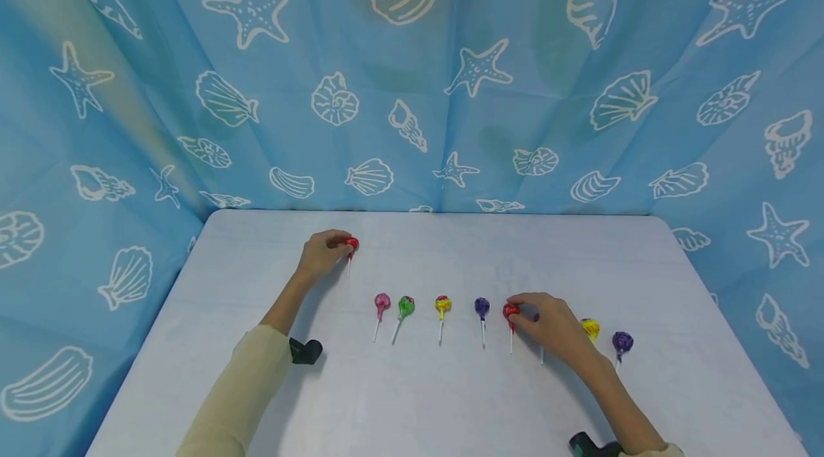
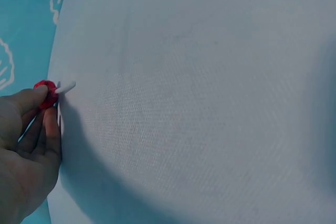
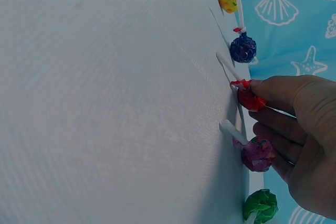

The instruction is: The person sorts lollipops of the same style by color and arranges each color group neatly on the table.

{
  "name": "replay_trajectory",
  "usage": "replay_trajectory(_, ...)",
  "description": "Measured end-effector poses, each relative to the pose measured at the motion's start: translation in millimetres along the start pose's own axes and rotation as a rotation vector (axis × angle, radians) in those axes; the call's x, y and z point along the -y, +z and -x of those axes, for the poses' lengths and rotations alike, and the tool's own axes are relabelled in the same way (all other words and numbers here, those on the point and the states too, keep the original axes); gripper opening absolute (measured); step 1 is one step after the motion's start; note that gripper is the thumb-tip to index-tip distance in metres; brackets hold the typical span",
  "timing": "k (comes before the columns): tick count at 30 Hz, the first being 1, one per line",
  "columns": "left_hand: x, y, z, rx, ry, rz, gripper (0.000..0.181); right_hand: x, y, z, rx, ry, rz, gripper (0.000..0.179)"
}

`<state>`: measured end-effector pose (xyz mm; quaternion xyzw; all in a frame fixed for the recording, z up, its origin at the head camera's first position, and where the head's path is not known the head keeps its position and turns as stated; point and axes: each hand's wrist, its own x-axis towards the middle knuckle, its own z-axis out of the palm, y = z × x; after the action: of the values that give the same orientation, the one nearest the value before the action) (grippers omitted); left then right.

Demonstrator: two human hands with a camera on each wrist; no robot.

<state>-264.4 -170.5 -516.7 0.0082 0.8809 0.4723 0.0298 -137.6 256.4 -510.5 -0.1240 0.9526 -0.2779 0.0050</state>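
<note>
At the back left of the table, my left hand (image 1: 324,254) pinches a red lollipop (image 1: 351,243) by its wrapped head. Its white stick points toward me; in the left wrist view the same red lollipop (image 2: 50,96) sits between thumb and fingers. Further right, my right hand (image 1: 548,320) pinches a second red lollipop (image 1: 511,310) by the head. Beside those fingers, the right wrist view shows a pink lollipop (image 3: 258,155) and a green lollipop (image 3: 260,206). From the head view my right hand mostly hides both.
Left of the right hand lie a pink lollipop (image 1: 382,302), a green lollipop (image 1: 406,307), a yellow lollipop (image 1: 443,305) and a purple lollipop (image 1: 482,307). Another yellow one (image 1: 590,329) and a purple one (image 1: 622,342) lie right. A blue shell-print curtain (image 1: 412,71) backs the white table (image 1: 399,407).
</note>
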Motion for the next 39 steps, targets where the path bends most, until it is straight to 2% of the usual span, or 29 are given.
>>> replay_trajectory(8,0.5,1.1,-2.9,-0.017,0.003,-0.004,0.029,0.8,0.3,-0.6,-0.002,0.001,-0.018,0.03)
replay_trajectory(15,-1.0,1.5,-3.1,-0.013,-0.02,-0.002,0.03,-1.7,-0.4,-1.8,-0.02,0.004,-0.037,0.027)
replay_trajectory(23,-0.6,1.3,-2.9,-0.008,-0.027,-0.001,0.029,5.1,-16.1,-6.7,-0.066,-0.002,-0.093,0.025)
replay_trajectory(30,1.0,1.8,-5.0,-0.008,-0.041,-0.015,0.03,15.9,-22.3,-23.0,-0.066,0.001,-0.161,0.031)
replay_trajectory(34,-0.7,1.0,-3.4,-0.013,-0.039,0.003,0.029,28.6,-21.1,-36.6,-0.07,-0.004,-0.214,0.032)
replay_trajectory(39,-0.9,1.3,-2.2,-0.012,-0.039,0.019,0.029,46.4,-19.2,-51.9,-0.066,-0.019,-0.226,0.032)
